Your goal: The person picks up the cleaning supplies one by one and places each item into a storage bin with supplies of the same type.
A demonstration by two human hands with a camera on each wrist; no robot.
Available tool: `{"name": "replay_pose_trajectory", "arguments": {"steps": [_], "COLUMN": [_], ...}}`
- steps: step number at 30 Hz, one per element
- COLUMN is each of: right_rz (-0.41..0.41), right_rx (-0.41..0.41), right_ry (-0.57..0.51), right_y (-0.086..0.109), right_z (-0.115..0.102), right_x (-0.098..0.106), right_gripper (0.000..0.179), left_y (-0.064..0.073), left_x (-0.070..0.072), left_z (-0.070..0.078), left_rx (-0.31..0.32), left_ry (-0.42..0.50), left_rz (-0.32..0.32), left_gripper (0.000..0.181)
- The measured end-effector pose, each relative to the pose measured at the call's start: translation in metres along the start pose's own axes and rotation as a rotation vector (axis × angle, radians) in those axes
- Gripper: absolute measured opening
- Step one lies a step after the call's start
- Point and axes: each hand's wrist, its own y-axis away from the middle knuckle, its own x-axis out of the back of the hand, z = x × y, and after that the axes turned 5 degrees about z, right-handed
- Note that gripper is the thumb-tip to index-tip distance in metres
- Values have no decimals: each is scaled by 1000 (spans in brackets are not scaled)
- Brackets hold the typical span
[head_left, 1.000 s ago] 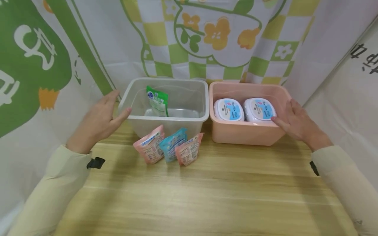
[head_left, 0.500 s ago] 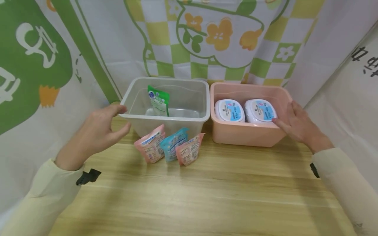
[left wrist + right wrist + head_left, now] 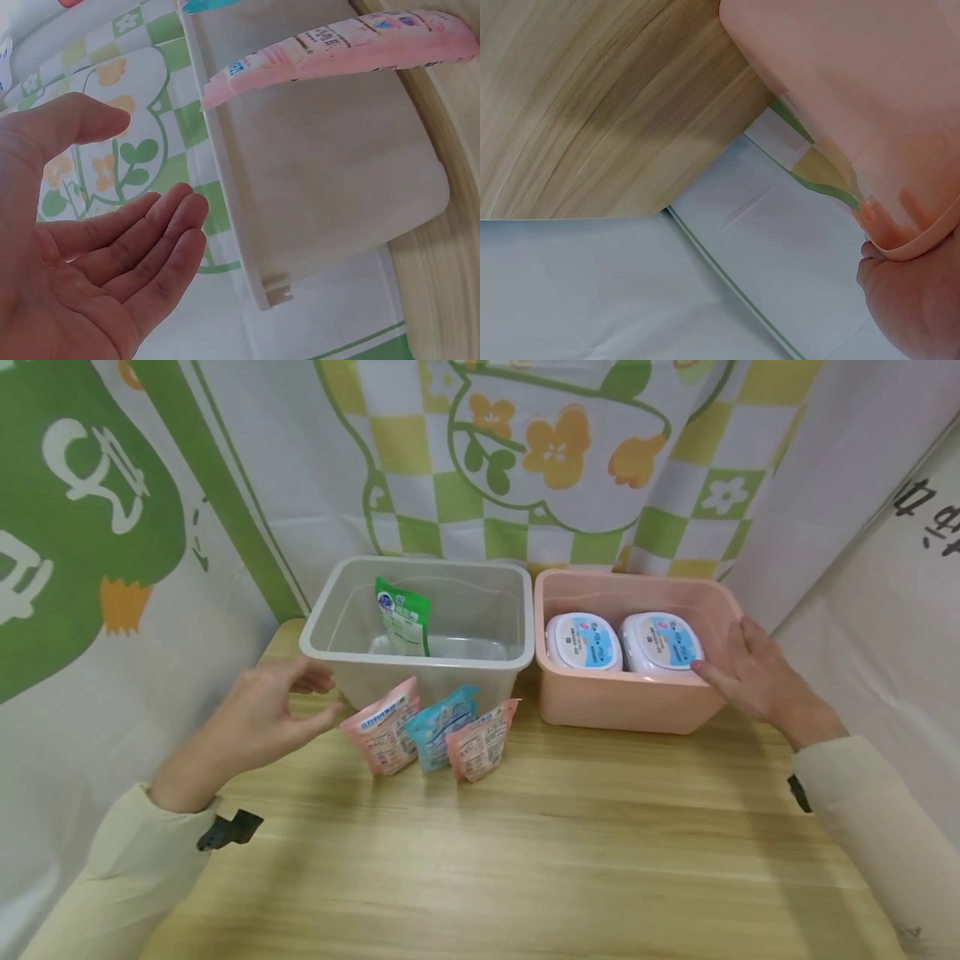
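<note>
- L hand (image 3: pixel 262 714) has dropped from the gray box's L rim since the earlier frame, now low beside its front L corner, nr the packs; R hand (image 3: pixel 768 685), boxes & packs look unmoved.
- Step in hand, my guess: L hand coming in low for the pink pack while R hand steadies its box. Next move prob. calls for thumb & fingers either side of the pack, w/o bumping its neighbors.
- L fingers (image 3: pixel 161 255): loosely bent, thumb well apart, holding nothing; wrist view shows a gap btwn them & the box rim.
- R fingers: clamped on the pink box's front R corner, thumb over the rim; tips partly hidden.
- Pink pack (image 3: pixel 386 731), blue pack (image 3: pixel 442 727) & second pink pack (image 3: pixel 483 743): in a row on the wood surface (image 3: pixel 487 860), tilted, just in front of gray box.
- Gray box (image 3: pixel 495 681), on L: green pack (image 3: pixel 405 618) standing inside.
- Pink box (image 3: pixel 615 702), on R, right beside it: L tub (image 3: pixel 587 642) & R tub (image 3: pixel 663 642) inside, side by side.
- Flowered cloth (image 3: pixel 510 539) behind it all.
</note>
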Motion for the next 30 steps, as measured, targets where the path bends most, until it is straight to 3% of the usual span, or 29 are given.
{"name": "replay_pose_trajectory", "arguments": {"steps": [11, 30], "right_rz": [13, 36], "right_rx": [5, 8], "right_ry": [-2, -18], "right_y": [1, 1], "right_z": [1, 3], "right_x": [-2, -5], "right_gripper": [108, 107], "left_y": [7, 8], "left_x": [-17, -44], "left_z": [-5, -8], "left_rx": [53, 55], "left_ry": [81, 82], "left_rz": [-110, -175], "left_gripper": [34, 20]}}
